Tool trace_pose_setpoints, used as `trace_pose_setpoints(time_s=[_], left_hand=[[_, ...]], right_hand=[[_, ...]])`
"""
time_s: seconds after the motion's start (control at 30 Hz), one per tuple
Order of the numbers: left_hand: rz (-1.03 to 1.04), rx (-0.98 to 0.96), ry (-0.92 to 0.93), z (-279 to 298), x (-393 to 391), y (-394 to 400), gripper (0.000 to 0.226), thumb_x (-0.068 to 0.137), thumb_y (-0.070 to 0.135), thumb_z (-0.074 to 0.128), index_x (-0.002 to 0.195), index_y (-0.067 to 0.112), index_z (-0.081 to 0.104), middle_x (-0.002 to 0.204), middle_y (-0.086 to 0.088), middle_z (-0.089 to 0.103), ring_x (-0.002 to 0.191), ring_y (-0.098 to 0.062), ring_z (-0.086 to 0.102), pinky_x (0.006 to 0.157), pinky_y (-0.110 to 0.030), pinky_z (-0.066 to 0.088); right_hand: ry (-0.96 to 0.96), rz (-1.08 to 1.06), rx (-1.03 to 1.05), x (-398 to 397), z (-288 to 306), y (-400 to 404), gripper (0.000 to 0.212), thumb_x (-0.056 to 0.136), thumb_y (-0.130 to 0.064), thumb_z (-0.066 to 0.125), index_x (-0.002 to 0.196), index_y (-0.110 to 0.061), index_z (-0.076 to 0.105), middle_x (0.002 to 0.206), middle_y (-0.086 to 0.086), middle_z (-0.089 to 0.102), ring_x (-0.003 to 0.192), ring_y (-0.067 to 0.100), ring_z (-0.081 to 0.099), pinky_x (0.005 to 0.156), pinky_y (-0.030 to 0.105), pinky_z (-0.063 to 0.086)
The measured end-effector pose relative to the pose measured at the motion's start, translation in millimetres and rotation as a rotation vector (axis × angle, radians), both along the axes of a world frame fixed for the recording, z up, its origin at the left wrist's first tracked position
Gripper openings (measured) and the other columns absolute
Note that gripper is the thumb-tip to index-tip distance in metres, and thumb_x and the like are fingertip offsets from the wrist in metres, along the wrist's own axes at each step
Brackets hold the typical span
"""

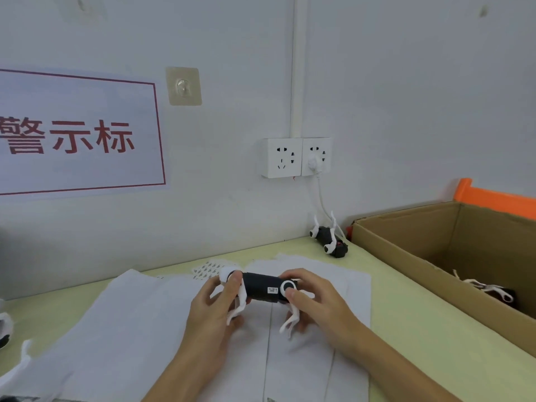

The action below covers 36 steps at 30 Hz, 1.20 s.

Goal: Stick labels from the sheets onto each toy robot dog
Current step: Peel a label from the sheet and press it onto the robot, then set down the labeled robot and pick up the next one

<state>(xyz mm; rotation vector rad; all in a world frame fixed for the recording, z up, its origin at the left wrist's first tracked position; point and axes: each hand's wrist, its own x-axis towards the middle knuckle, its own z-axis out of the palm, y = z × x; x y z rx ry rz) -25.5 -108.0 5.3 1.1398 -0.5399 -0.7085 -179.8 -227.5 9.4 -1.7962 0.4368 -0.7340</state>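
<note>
A black toy robot dog [261, 288] with white legs is held above the table, between both hands. My left hand [214, 311] grips its left end, fingers curled round the white hip joint. My right hand [313, 300] grips the right end, thumb on the round white-ringed joint. A small white label [272, 290] sits on the dog's black body. A label sheet [206, 269] lies on the table just behind the dog, partly hidden by it. A second dog [329, 239] lies by the wall.
White paper sheets [139, 329] cover the green table under my hands. An open cardboard box [420, 250] at the right holds another dog [490, 290]. More toy parts [5, 329] show at the left edge. Wall sockets [295, 156] with a plugged cable stand behind.
</note>
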Motion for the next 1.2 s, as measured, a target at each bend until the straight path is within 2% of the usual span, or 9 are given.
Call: trace_pose_setpoints(time_s=[0.1, 0.3, 0.47, 0.57, 0.67, 0.73, 0.8, 1.03, 1.2], left_hand=[[0.006, -0.015, -0.031, -2.2, 0.5, -2.1, 0.054, 0.063, 0.052, 0.074, 0.099, 0.012, 0.075, 0.082, -0.005, 0.071, 0.069, -0.016, 0.064, 0.062, -0.031, 0.049], [0.091, -0.043, 0.108, -7.7, 8.5, -3.7, 0.034, 0.094, 0.037, 0.061, 0.103, 0.006, 0.071, 0.108, -0.016, 0.066, 0.106, -0.028, 0.063, 0.076, -0.047, 0.056], [0.09, -0.031, 0.124, -5.7, 8.0, -2.5, 0.025, 0.101, 0.025, 0.055, 0.1, 0.005, 0.071, 0.1, -0.017, 0.067, 0.101, -0.032, 0.065, 0.074, -0.047, 0.056], [0.092, -0.035, 0.121, -5.9, 8.2, -2.0, 0.024, 0.102, 0.024, 0.054, 0.1, 0.007, 0.07, 0.1, -0.018, 0.067, 0.098, -0.032, 0.065, 0.074, -0.047, 0.056], [0.08, -0.036, 0.094, -5.7, 7.3, -1.9, 0.024, 0.103, 0.024, 0.051, 0.1, 0.01, 0.07, 0.096, -0.016, 0.068, 0.095, -0.031, 0.066, 0.074, -0.046, 0.055], [0.073, -0.035, 0.079, -5.2, 7.1, -1.4, 0.024, 0.104, 0.021, 0.049, 0.1, 0.01, 0.07, 0.093, -0.015, 0.07, 0.093, -0.031, 0.066, 0.074, -0.046, 0.055], [0.073, -0.024, 0.072, -4.3, 6.9, -0.7, 0.025, 0.104, 0.017, 0.048, 0.099, 0.008, 0.07, 0.09, -0.015, 0.071, 0.09, -0.032, 0.066, 0.074, -0.045, 0.054], [0.032, 0.026, -0.029, -1.9, 2.8, 4.0, 0.025, 0.1, -0.001, 0.045, 0.091, -0.002, 0.068, 0.076, -0.022, 0.069, 0.068, -0.029, 0.067, 0.071, -0.038, 0.053], [0.018, 0.12, -0.167, -1.1, -0.3, 5.2, 0.029, 0.095, -0.007, 0.044, 0.084, 0.002, 0.07, 0.074, -0.015, 0.069, 0.067, -0.023, 0.065, 0.065, -0.029, 0.054]], right_hand=[[-0.013, 0.001, 0.019, -2.2, 2.3, -2.5, 0.023, 0.083, -0.04, 0.064, 0.1, -0.025, 0.067, 0.094, 0.003, 0.066, 0.07, 0.02, 0.063, 0.06, 0.027, 0.049], [-0.117, -0.185, 0.463, -27.1, 15.6, -31.5, 0.03, 0.093, -0.038, 0.063, 0.096, -0.008, 0.066, 0.069, 0.011, 0.063, 0.054, 0.035, 0.063, 0.06, 0.038, 0.053], [-0.565, -0.535, 0.763, -69.9, 32.2, -73.1, 0.022, 0.097, -0.028, 0.062, 0.106, -0.008, 0.063, 0.109, 0.018, 0.062, 0.081, 0.035, 0.069, 0.061, 0.038, 0.061], [-0.811, -0.524, 0.737, -95.7, 35.2, -95.7, 0.027, 0.103, -0.033, 0.052, 0.118, -0.011, 0.059, 0.133, 0.011, 0.057, 0.103, 0.032, 0.069, 0.084, 0.038, 0.057], [-0.601, -0.351, 0.587, -112.2, 27.3, -102.4, 0.03, 0.1, -0.034, 0.05, 0.116, -0.017, 0.07, 0.137, -0.004, 0.061, 0.12, 0.03, 0.062, 0.099, 0.044, 0.044], [-0.396, -0.23, 0.509, -110.6, 20.1, -98.5, 0.033, 0.09, -0.032, 0.054, 0.09, -0.01, 0.078, 0.126, 0.007, 0.069, 0.114, 0.031, 0.067, 0.09, 0.042, 0.043], [-0.213, -0.233, 0.374, -100.5, 16.8, -90.6, 0.031, 0.092, -0.027, 0.053, 0.092, -0.007, 0.077, 0.116, 0.012, 0.073, 0.106, 0.031, 0.07, 0.085, 0.039, 0.045], [0.412, -0.27, -0.274, -64.7, 1.1, -61.4, 0.03, 0.096, -0.019, 0.057, 0.076, -0.028, 0.078, 0.085, -0.009, 0.075, 0.078, 0.012, 0.068, 0.071, 0.026, 0.053], [0.435, -0.341, -0.506, -46.2, -8.0, -48.4, 0.029, 0.095, -0.019, 0.059, 0.074, -0.034, 0.073, 0.081, -0.012, 0.067, 0.072, 0.003, 0.055, 0.066, 0.016, 0.042]])
